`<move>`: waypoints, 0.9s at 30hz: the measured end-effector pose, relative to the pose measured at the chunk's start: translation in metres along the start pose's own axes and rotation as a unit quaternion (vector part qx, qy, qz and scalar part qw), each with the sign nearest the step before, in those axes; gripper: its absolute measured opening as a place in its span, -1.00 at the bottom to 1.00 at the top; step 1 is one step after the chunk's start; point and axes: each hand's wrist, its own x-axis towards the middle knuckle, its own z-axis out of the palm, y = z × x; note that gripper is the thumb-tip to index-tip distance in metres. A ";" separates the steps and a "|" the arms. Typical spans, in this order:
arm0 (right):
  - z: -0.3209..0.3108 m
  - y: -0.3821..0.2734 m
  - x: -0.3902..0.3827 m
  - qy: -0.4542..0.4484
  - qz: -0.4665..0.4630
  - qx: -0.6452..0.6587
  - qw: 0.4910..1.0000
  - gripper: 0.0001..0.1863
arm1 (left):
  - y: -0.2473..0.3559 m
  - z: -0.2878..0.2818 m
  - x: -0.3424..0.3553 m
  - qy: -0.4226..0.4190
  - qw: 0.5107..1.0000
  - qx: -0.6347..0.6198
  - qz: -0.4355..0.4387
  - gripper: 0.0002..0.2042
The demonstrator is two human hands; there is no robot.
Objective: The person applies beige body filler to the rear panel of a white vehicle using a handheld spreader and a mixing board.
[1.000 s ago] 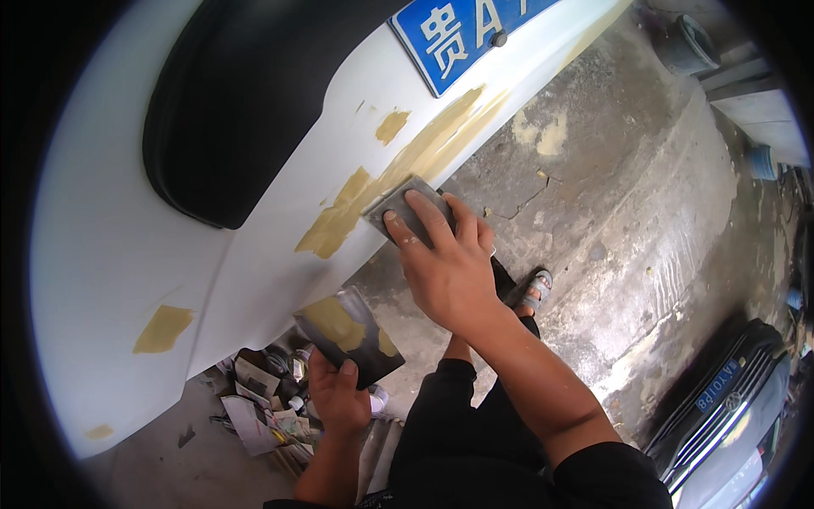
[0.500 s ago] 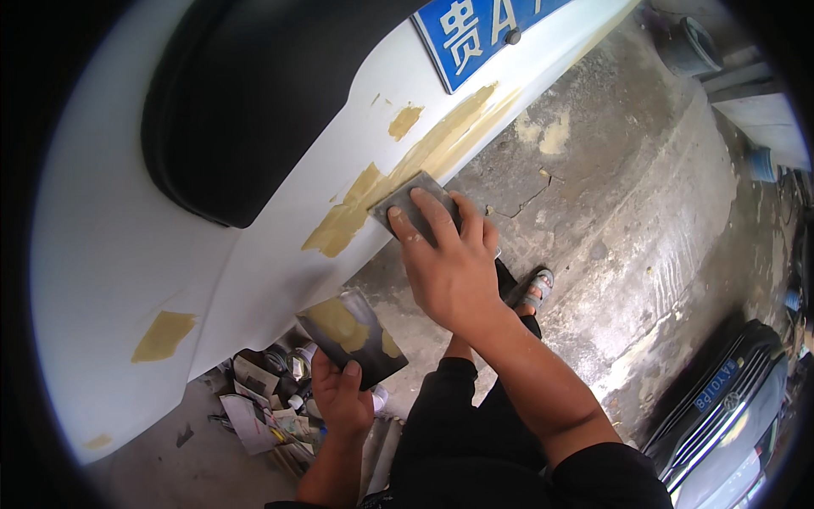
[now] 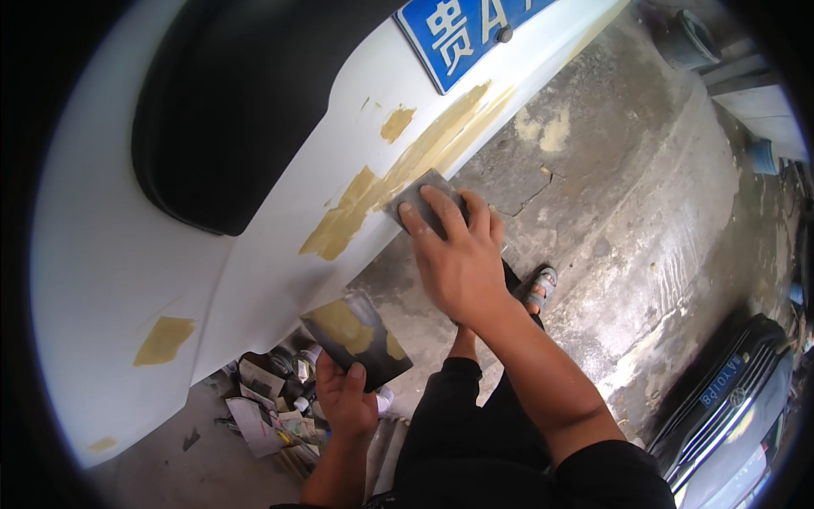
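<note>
A white car bumper runs diagonally across the view, with streaks and patches of yellowish putty along its lower edge. My right hand is closed on a flat grey putty spreader, its fingers spread over the near face. The spreader's far edge lies at the bumper's lower edge, beside the putty; whether it presses there cannot be told. Lower left, my left hand grips a dark rectangular putty board by its near edge, thumb on top. Smears of the same putty lie on the board.
A blue licence plate and a black trim panel sit on the car. Below the bumper, a pile of cans and papers lies on the concrete floor. Another car stands lower right; a bucket is at upper right.
My right hand and the spreader have shifted slightly right along the bumper's lower edge. The left hand still holds the board in nearly the same place. The view has moved a little.
</note>
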 end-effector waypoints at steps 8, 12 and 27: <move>0.004 -0.015 -0.007 -0.024 -0.029 -0.020 0.999 -0.56 | 0.000 0.002 0.002 -0.008 1.000 0.000 0.001 -0.55; -0.002 -0.018 -0.006 -0.015 -0.031 0.000 0.999 -0.56 | 0.000 -0.001 0.002 -0.007 1.000 0.002 0.001 -0.55; 0.003 -0.023 -0.003 -0.032 -0.066 -0.009 0.997 -0.57 | -0.001 0.002 0.005 -0.004 1.000 -0.009 0.008 -0.55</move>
